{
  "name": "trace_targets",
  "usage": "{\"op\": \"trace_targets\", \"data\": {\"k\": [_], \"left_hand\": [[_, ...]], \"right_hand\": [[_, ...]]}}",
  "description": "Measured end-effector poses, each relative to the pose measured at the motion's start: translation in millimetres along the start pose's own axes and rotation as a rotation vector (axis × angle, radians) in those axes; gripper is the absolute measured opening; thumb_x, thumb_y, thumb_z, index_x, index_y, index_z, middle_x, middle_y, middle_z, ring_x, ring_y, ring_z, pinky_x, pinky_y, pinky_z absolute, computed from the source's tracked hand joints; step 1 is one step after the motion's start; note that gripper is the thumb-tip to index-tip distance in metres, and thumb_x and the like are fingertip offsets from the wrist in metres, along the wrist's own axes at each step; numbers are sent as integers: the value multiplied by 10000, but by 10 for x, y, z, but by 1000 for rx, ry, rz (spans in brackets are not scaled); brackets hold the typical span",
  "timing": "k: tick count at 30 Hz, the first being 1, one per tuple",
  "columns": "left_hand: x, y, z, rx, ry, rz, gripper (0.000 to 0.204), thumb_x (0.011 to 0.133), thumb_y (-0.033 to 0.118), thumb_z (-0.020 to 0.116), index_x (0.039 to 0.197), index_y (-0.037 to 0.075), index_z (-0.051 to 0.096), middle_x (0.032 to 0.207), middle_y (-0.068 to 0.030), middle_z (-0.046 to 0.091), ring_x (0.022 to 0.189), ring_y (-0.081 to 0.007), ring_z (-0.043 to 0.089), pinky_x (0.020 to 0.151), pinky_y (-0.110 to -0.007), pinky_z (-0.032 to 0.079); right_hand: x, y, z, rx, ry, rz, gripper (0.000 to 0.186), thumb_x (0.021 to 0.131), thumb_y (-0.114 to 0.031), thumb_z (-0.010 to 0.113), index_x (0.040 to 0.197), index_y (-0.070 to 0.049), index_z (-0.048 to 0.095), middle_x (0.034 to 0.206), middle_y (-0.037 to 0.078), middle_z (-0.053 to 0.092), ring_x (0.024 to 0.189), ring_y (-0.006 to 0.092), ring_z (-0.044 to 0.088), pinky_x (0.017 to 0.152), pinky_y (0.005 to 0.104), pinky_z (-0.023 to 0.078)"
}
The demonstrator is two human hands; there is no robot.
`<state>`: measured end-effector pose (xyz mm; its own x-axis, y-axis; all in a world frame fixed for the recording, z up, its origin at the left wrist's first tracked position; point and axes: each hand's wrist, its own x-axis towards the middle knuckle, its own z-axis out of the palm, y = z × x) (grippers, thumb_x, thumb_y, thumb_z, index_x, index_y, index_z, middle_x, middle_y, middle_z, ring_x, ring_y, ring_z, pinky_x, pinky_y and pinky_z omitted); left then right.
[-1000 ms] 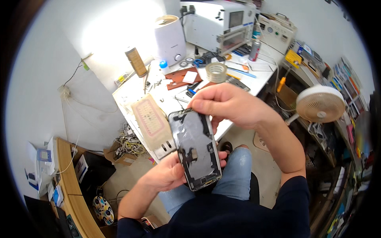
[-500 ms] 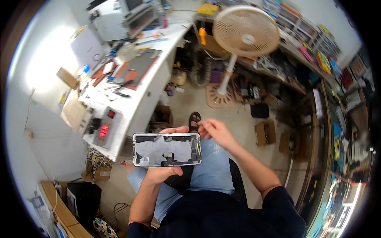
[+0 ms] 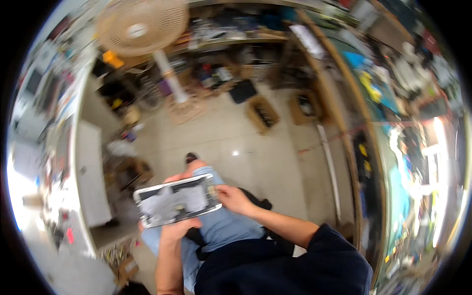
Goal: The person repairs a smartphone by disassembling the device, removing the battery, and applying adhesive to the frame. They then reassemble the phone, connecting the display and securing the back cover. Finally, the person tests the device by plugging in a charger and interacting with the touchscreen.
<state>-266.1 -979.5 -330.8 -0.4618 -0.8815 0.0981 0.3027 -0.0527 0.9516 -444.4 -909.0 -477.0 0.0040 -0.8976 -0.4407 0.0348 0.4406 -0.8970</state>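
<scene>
Above my lap, my left hand [image 3: 180, 230] holds a phone screen [image 3: 173, 200] with its inner side up. The thumb lies along the lower edge, and the fingers come round behind to the upper edge. The piece is a flat rectangle with a pale rim, grey torn-looking film over black, and a small connector near its lower middle. It tilts slightly, the right end higher. My right hand [image 3: 235, 198] is closed at the right end, its fingertips against the rim. Motion blur hides the exact fingertip contact.
A standing fan [image 3: 142, 29] rises at the far left. Beside me on the left is a white desk [image 3: 91, 172] crowded with tools. Small cardboard boxes [image 3: 262, 115] sit on the floor ahead. A glass-topped counter [image 3: 364, 113] heaped with goods runs along the right.
The view has swung to the right, so the fan and desk appear farther left. My right hand has come from above the phone screen's upper right corner to its right end.
</scene>
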Motion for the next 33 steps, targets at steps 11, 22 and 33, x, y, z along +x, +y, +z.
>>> {"op": "trace_targets", "data": {"k": [11, 22, 33], "left_hand": [[165, -465, 603, -14, -524, -331, 1091, 682, 349, 1001, 1527, 30, 390, 1444, -117, 559, 1318, -270, 570, 1124, -438, 477], [-12, -561, 2383, -112, -1068, -282, 1197, 643, 330, 1019, 1558, 45, 303, 1451, -82, 496, 1318, -238, 546, 1106, -397, 486], [134, -1058, 3421, 363, -1276, 125, 515, 868, 92, 815, 1333, -24, 626, 1275, -155, 655, 1124, -266, 680, 998, -378, 533]], "right_hand": [[-1697, -1139, -830, -603, 309, -746, 1045, 758, -257, 899, 1614, -54, 335, 1579, 199, 433, 1406, 403, 467, 1151, 501, 412], [-3162, -841, -1146, -661, 888, -612, 915, 768, -201, 858, 1552, -23, 423, 1391, 177, 584, 1224, 374, 573, 1074, 473, 476], [-4833, -712, -2963, -899, 1474, -66, 996, 731, -175, 853, 1589, -18, 371, 1340, 144, 639, 1233, 334, 573, 1095, 430, 457]]}}
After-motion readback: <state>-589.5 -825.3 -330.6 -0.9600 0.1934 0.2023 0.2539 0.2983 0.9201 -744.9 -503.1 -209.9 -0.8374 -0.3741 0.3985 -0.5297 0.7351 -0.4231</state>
